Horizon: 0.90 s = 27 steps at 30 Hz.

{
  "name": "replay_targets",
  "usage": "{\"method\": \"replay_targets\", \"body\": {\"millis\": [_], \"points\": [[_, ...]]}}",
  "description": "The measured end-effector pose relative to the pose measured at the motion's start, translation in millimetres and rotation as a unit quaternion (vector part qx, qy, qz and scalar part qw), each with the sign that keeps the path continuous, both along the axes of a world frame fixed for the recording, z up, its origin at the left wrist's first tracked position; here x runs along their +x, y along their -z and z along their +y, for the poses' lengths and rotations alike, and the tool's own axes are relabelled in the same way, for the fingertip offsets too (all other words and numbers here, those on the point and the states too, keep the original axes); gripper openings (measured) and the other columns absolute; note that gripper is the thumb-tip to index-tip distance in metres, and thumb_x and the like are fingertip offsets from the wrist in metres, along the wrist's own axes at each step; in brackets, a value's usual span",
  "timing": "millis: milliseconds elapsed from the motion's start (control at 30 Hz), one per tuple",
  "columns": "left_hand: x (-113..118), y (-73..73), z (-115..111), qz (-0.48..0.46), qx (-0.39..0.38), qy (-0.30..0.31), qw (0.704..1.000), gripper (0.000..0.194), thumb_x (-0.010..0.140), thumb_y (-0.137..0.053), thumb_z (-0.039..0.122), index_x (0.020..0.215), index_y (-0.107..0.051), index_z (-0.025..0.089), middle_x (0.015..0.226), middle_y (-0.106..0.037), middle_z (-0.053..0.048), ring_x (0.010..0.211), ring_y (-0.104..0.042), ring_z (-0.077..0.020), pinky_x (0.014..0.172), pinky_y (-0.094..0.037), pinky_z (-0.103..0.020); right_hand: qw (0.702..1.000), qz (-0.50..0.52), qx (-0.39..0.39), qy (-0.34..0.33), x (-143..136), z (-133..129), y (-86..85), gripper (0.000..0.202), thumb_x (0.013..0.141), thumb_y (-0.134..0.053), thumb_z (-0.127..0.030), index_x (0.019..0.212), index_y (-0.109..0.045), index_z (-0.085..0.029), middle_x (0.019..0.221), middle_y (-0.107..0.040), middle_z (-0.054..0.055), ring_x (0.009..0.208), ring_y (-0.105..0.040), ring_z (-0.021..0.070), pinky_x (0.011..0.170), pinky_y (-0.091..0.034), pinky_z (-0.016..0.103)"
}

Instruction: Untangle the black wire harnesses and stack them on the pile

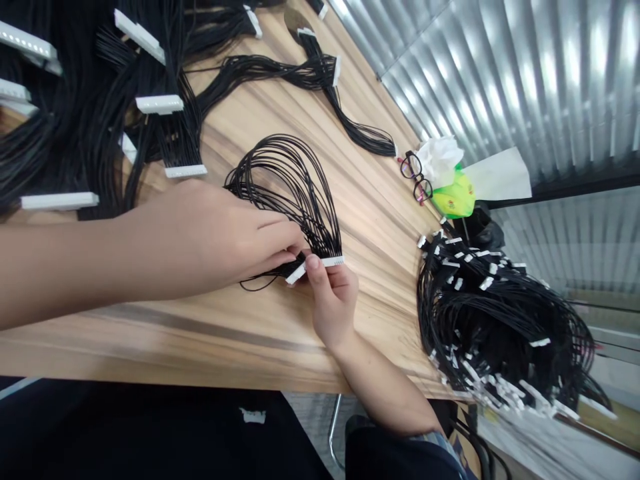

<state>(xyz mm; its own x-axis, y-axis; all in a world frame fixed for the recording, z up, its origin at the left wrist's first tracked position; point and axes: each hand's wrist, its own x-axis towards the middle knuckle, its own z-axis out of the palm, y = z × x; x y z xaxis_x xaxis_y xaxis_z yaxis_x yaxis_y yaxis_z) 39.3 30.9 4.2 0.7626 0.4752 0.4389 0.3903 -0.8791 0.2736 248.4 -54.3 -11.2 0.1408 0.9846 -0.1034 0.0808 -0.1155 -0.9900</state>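
A looped bundle of thin black wires (293,173) lies on the wooden table, running into white connectors near my hands. My right hand (336,303) is closed on a white connector (333,261), its thumb pressed on top. My left hand (215,233) reaches in from the left with its fingers pinched around black wires close to a second white connector (296,274). The two connectors meet at an angle by my right thumb. My left fingertips are partly hidden behind the hand.
Black cables with white connectors (160,105) heap at the upper left. Another large cable pile (490,320) hangs over the table's right edge. Glasses (423,189), white tissue (440,160) and a green packet (456,197) lie near the corrugated metal wall (500,73).
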Motion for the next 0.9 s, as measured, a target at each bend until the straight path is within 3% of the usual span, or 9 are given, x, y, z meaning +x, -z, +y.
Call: {"method": "replay_targets", "body": {"millis": [200, 400, 500, 600, 767, 833, 900], "points": [[3.6, 2.3, -7.2, 0.008, 0.019, 0.015, 1.000, 0.037, 0.107, -0.032, 0.018, 0.091, -0.066, 0.020, 0.068, -0.063, 0.001, 0.053, -0.053, -0.0177, 0.051, -0.031, -0.032, 0.999, -0.030, 0.011, -0.022, 0.6, -1.6, 1.2, 0.034, 0.095, -0.073, -0.048, 0.073, -0.076, -0.022, 0.066, -0.077, 0.000, 0.060, -0.069, 0.0156, 0.058, -0.057, 0.029], [11.0, -1.3, -6.0, 0.013, 0.140, 0.027, 0.990, 0.041, 0.111, -0.032, 0.021, 0.081, -0.060, 0.021, 0.075, -0.063, 0.000, 0.067, -0.059, -0.0177, 0.061, -0.042, -0.034, 0.999, -0.026, 0.015, -0.016, 0.7, -0.3, -0.5, 0.033, 0.095, -0.074, -0.049, 0.077, -0.079, -0.021, 0.065, -0.075, 0.000, 0.058, -0.065, 0.0142, 0.057, -0.055, 0.028], [7.8, -7.1, -4.2, -0.008, 0.178, 0.077, 0.981, 0.040, 0.113, -0.040, 0.028, 0.079, -0.060, 0.022, 0.076, -0.061, 0.001, 0.072, -0.057, -0.0177, 0.073, -0.047, -0.036, 1.000, -0.006, 0.009, 0.002, 1.3, 0.8, -1.7, 0.037, 0.092, -0.075, -0.055, 0.078, -0.080, -0.021, 0.062, -0.071, -0.001, 0.056, -0.062, 0.0135, 0.053, -0.051, 0.026], [4.4, -8.6, -6.1, -0.022, 0.168, 0.126, 0.977, 0.043, 0.114, -0.042, 0.032, 0.076, -0.060, 0.024, 0.076, -0.062, 0.003, 0.071, -0.055, -0.0159, 0.085, -0.051, -0.035, 1.000, 0.010, -0.003, 0.008, 2.6, 0.0, -0.5, 0.040, 0.090, -0.077, -0.059, 0.080, -0.081, -0.021, 0.061, -0.070, -0.001, 0.056, -0.061, 0.0140, 0.052, -0.052, 0.027], [0.2, -10.4, -4.4, -0.035, 0.149, 0.178, 0.972, 0.040, 0.112, -0.047, 0.031, 0.075, -0.062, 0.024, 0.067, -0.059, 0.006, 0.064, -0.055, -0.0131, 0.070, -0.050, -0.030, 0.997, 0.061, -0.046, 0.017, 4.0, 0.5, 4.5, 0.040, 0.089, -0.077, -0.060, 0.083, -0.080, -0.021, 0.063, -0.071, -0.001, 0.057, -0.063, 0.0148, 0.056, -0.054, 0.029], [-4.8, -14.3, 3.5, -0.021, 0.176, 0.141, 0.974, 0.040, 0.111, -0.048, 0.032, 0.074, -0.061, 0.022, 0.064, -0.056, 0.005, 0.062, -0.054, -0.0122, 0.067, -0.048, -0.029, 0.994, 0.094, -0.047, 0.037, 3.8, 3.6, 4.6, 0.039, 0.086, -0.080, -0.060, 0.083, -0.078, -0.022, 0.063, -0.069, -0.002, 0.053, -0.060, 0.0134, 0.052, -0.052, 0.028], [-10.6, -18.2, 14.9, 0.000, 0.198, 0.049, 0.979, 0.044, 0.111, -0.043, 0.034, 0.074, -0.061, 0.019, 0.066, -0.056, 0.003, 0.066, -0.056, -0.0118, 0.077, -0.050, -0.032, 0.991, 0.111, -0.033, 0.071, 3.6, 7.8, 3.4, 0.038, 0.082, -0.082, -0.060, 0.082, -0.075, -0.023, 0.063, -0.067, -0.004, 0.051, -0.057, 0.0121, 0.048, -0.049, 0.026]]}}
